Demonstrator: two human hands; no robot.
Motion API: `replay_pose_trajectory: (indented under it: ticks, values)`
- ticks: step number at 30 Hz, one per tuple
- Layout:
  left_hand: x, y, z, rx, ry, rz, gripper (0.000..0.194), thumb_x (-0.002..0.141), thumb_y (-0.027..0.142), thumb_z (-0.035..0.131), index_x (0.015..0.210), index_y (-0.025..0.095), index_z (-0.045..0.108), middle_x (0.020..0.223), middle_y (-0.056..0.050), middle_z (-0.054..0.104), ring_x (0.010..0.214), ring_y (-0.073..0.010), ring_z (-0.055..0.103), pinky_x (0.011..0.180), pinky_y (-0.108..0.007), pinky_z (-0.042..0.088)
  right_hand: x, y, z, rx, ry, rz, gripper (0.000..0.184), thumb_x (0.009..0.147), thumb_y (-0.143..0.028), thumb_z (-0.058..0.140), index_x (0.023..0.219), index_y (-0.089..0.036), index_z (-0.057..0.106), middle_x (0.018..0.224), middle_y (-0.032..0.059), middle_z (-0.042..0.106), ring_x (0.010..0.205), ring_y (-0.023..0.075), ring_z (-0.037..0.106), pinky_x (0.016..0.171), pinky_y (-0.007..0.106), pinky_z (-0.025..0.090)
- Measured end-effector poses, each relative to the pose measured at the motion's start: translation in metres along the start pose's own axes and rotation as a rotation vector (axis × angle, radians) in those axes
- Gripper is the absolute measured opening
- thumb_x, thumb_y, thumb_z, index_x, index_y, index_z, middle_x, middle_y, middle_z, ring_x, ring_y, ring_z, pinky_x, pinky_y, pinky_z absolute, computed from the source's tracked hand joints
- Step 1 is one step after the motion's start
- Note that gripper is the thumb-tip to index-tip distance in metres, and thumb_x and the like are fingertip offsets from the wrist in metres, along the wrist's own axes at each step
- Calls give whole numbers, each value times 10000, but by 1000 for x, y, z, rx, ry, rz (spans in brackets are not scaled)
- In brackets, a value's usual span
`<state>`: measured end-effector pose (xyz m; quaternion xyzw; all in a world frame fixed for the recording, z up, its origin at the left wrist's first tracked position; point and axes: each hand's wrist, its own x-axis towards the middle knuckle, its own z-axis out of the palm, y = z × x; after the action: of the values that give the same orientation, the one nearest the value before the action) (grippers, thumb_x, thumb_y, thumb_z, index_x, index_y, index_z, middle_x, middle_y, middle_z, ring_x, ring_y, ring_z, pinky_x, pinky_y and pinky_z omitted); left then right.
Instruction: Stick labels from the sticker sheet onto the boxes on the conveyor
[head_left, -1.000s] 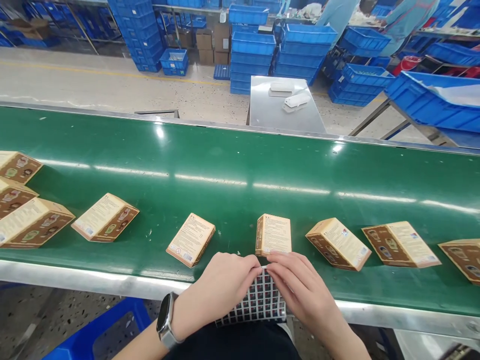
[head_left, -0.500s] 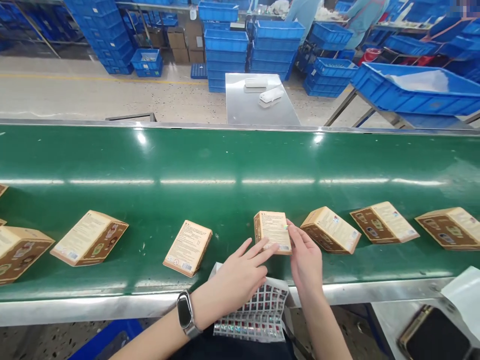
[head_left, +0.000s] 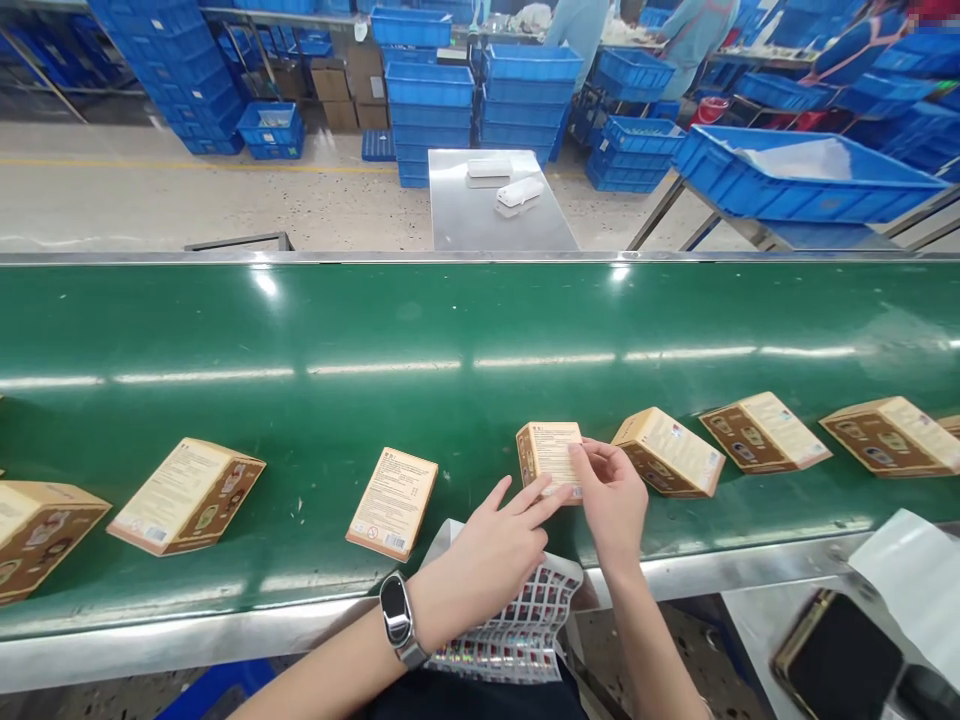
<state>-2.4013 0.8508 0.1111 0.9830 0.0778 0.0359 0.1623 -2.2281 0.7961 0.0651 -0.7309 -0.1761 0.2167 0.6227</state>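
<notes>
A small cream-and-brown carton [head_left: 553, 450] lies on the green conveyor belt [head_left: 390, 310], its printed text side facing up. My right hand [head_left: 611, 495] has its thumb pressed on the carton's right part, with the other fingers curled at that side. What lies under the thumb is hidden. My left hand [head_left: 499, 555] is spread, its fingertips resting across the carton's lower edge. Beneath that hand a sheet of small shiny stickers [head_left: 517, 625] hangs over the belt's near edge, partly covered by the palm; whether the palm grips it I cannot tell.
Another carton [head_left: 394, 503] lies left of my hands, and a tilted one [head_left: 670, 452] stands close to my right hand. Several more line the belt both ways. A phone [head_left: 840, 655] and white sheet [head_left: 911, 585] lie at lower right. Blue crates [head_left: 427, 110] and people stand beyond.
My right thumb has come down onto the carton's face, covering the spot where a shiny sticker showed. My left hand stays spread on the carton. The view has shifted slightly.
</notes>
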Motion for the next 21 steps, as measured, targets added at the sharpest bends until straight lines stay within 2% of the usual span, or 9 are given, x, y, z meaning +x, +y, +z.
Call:
replay_pose_trajectory:
  ticks: [3, 5, 7, 8, 10, 12, 14, 18, 21]
  values:
    - [5, 5, 1, 0, 35, 34, 157, 955, 225, 557, 847, 152, 646, 1569, -120, 374, 1479, -251, 289, 1160, -482, 345, 16, 2, -6, 23, 2, 29, 525, 683, -479, 803, 1053, -190, 569, 945, 79, 705, 899, 274, 678, 772, 401, 555]
    - [5, 11, -5, -25, 77, 59, 174, 976, 236, 535, 860, 155, 635, 1499, -130, 473, 1414, -253, 407, 1125, -450, 382, 21, -4, -12, 37, -2, 51, 526, 698, -514, 763, 1056, -189, 556, 918, 81, 705, 893, 284, 685, 738, 402, 563]
    - [1, 18, -15, -80, 75, 47, 206, 1006, 264, 491, 865, 177, 614, 1211, -93, 686, 1140, -217, 645, 940, -367, 501, 15, -20, -22, 21, 14, -2, 448, 776, -520, 705, 1063, -200, 577, 1011, 92, 699, 985, 276, 665, 815, 402, 548]
    - [-3, 21, -22, -114, 59, 20, 224, 1020, 287, 465, 870, 192, 601, 1014, -48, 731, 945, -186, 703, 803, -315, 521, 8, -32, -28, -4, -6, -69, 396, 827, -504, 676, 1083, -215, 590, 1073, 88, 689, 1037, 261, 645, 869, 394, 530]
    - [-11, 24, -37, -190, 37, -48, 235, 1036, 324, 428, 897, 216, 584, 768, 20, 693, 688, -145, 685, 602, -254, 454, -12, -59, -42, -86, -190, -246, 310, 895, -454, 656, 1125, -250, 617, 1124, 66, 680, 1068, 235, 628, 928, 366, 506]
    - [-21, 23, -53, -286, 49, -118, 228, 1043, 335, 409, 937, 228, 580, 778, 30, 688, 675, -140, 674, 569, -243, 411, -33, -86, -53, -179, -631, -335, 292, 894, -423, 688, 1140, -270, 645, 1051, 50, 704, 959, 230, 663, 851, 339, 550]
    - [-31, 20, -66, -409, 59, -219, 171, 1025, 355, 460, 1006, 230, 575, 821, 32, 697, 698, -141, 669, 588, -238, 409, -48, -104, -56, -294, -870, -381, 267, 899, -358, 704, 1152, -290, 653, 955, 24, 713, 837, 209, 678, 748, 300, 574]
    - [-52, 15, -78, -570, 34, -398, 155, 941, 367, 624, 1003, 232, 581, 810, 50, 689, 693, -134, 641, 605, -225, 405, -59, -110, -46, -408, -958, -426, 211, 963, -314, 616, 1172, -294, 636, 851, 3, 691, 734, 180, 664, 627, 250, 565]
    - [-65, 15, -75, -553, 30, -441, 102, 968, 307, 584, 913, 228, 618, 801, 48, 702, 716, -135, 645, 651, -227, 409, -62, -104, -33, -447, -1019, -449, 209, 989, -277, 557, 1189, -283, 619, 854, 0, 682, 733, 171, 659, 606, 238, 553]
